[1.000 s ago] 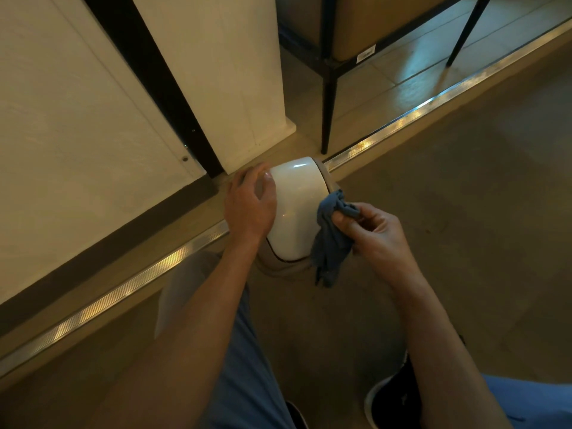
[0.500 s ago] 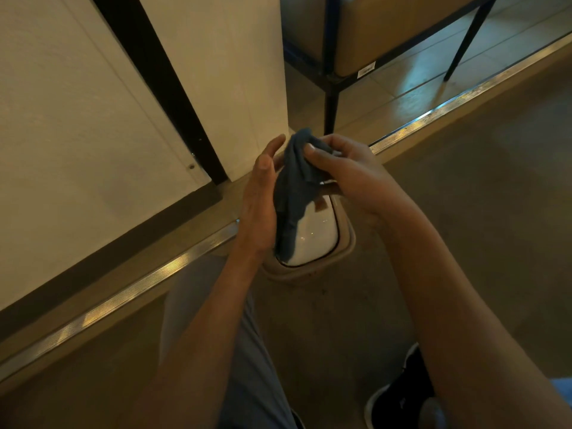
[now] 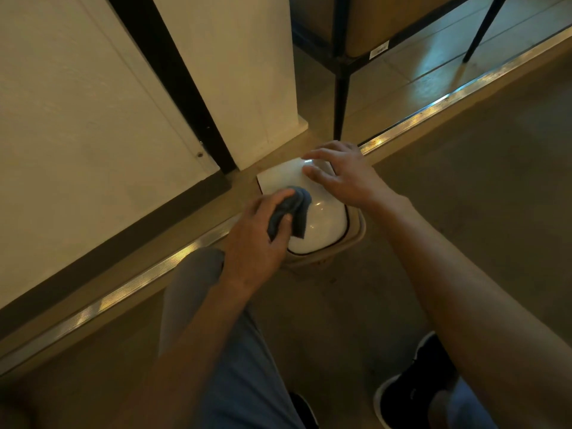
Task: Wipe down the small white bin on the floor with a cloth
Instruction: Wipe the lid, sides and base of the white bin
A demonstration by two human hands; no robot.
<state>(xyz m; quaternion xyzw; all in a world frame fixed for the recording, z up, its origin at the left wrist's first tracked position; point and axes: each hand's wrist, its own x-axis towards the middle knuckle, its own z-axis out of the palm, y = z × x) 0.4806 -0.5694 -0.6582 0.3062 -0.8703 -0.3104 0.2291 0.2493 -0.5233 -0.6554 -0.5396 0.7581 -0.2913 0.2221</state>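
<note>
The small white bin [image 3: 325, 221] stands on the floor by a wall corner, with a glossy domed white lid and a beige body below. My left hand [image 3: 257, 239] grips a bunched blue-grey cloth [image 3: 291, 212] and holds it against the left side of the lid. My right hand [image 3: 343, 174] rests on the far right part of the lid with its fingers spread and nearly straight. Both forearms reach in from the bottom of the view.
A white wall panel [image 3: 241, 72] with a black vertical strip [image 3: 173, 82] stands just behind the bin. A metal floor strip [image 3: 130, 292] runs diagonally across the floor. Black furniture legs [image 3: 340, 97] stand behind the bin. My knee [image 3: 198, 274] and dark shoe [image 3: 414, 394] are near.
The cloth passed from my right hand to my left hand. Both hands came down from above the bin; the left now wipes the lid and the right steadies it.
</note>
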